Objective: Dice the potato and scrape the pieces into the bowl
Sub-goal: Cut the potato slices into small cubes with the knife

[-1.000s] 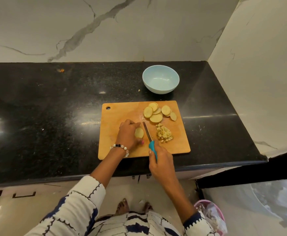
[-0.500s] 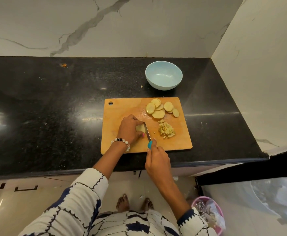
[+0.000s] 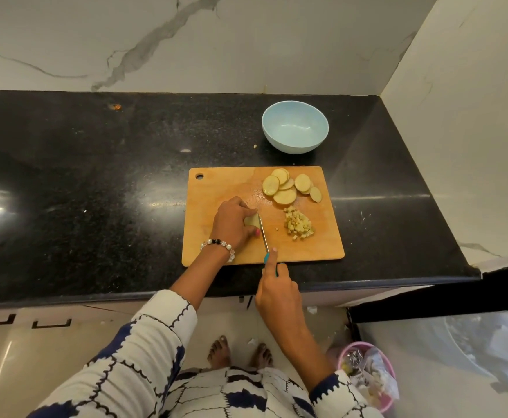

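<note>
On a wooden cutting board, my left hand pinches a potato slice flat against the wood. My right hand grips the teal handle of a knife, forefinger stretched along its back, the blade down on the slice's right edge. Several round potato slices lie overlapped at the board's far right. A small heap of diced potato sits right of the blade. A light blue bowl, with nothing in it, stands on the counter beyond the board.
The black granite counter meets marble walls at the back and right. Its front edge runs just below the board. A pink bin with scraps stands on the floor at lower right, beside my bare feet.
The knife has moved left from beside the slice onto it, and my left hand's fingers now cover more of the slice. The camera view shifted slightly.
</note>
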`<move>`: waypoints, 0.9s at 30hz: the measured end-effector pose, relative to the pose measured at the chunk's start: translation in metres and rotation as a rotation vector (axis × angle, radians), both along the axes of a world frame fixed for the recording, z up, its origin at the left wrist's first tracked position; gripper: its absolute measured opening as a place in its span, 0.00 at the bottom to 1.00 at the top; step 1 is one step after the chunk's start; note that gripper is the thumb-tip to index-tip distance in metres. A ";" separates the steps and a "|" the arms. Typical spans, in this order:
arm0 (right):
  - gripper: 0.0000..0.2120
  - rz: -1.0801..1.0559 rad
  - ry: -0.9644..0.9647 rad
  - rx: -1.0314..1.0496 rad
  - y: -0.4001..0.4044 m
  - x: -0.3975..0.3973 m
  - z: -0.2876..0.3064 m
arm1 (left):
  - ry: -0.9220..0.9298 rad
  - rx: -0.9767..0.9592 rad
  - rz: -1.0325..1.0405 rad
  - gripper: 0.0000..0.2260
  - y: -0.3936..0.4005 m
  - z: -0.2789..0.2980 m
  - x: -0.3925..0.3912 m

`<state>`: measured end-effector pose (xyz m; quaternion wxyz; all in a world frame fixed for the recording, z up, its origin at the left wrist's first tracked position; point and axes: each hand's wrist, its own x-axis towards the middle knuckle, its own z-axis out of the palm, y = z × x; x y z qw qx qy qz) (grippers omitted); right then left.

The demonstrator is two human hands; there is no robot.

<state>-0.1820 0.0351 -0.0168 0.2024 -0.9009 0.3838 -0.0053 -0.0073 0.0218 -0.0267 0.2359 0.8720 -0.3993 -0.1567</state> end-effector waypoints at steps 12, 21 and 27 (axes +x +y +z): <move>0.26 -0.023 -0.138 0.073 -0.014 0.006 0.010 | 0.003 0.091 -0.016 0.26 -0.001 0.006 0.002; 0.28 0.000 -0.026 0.058 -0.018 0.025 0.006 | 0.001 0.091 0.000 0.25 -0.002 0.006 0.001; 0.29 0.018 0.053 0.084 -0.012 0.018 0.011 | 0.009 0.048 0.019 0.25 0.000 0.005 -0.001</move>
